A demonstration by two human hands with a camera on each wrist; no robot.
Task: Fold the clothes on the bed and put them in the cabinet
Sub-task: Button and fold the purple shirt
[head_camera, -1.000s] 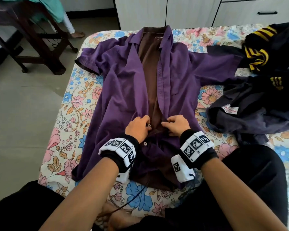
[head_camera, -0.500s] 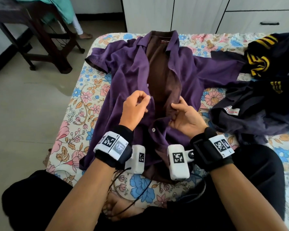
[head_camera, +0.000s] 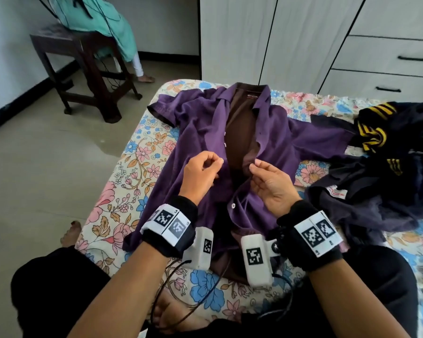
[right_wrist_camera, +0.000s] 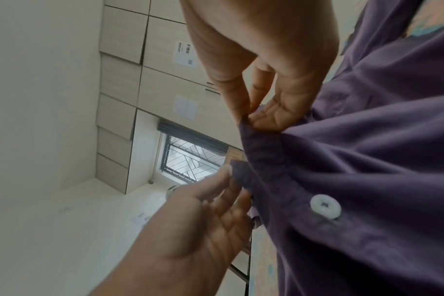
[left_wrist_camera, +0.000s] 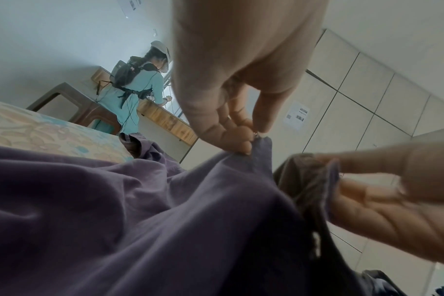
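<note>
Clothes cover the bed (head_camera: 142, 152): I have the purple shirt (head_camera: 200, 132) spread flat, front up. My left hand (head_camera: 200, 174) pinches one front edge, my right hand (head_camera: 271, 184) the other, seemingly to fasten the next button (head_camera: 233, 205).

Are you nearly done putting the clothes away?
Not nearly. One white button on the purple short-sleeved shirt is fastened. The left hand and right hand pinch its front edges. The heap of dark navy clothes lies unfolded, and the white cabinet stays closed.
</note>
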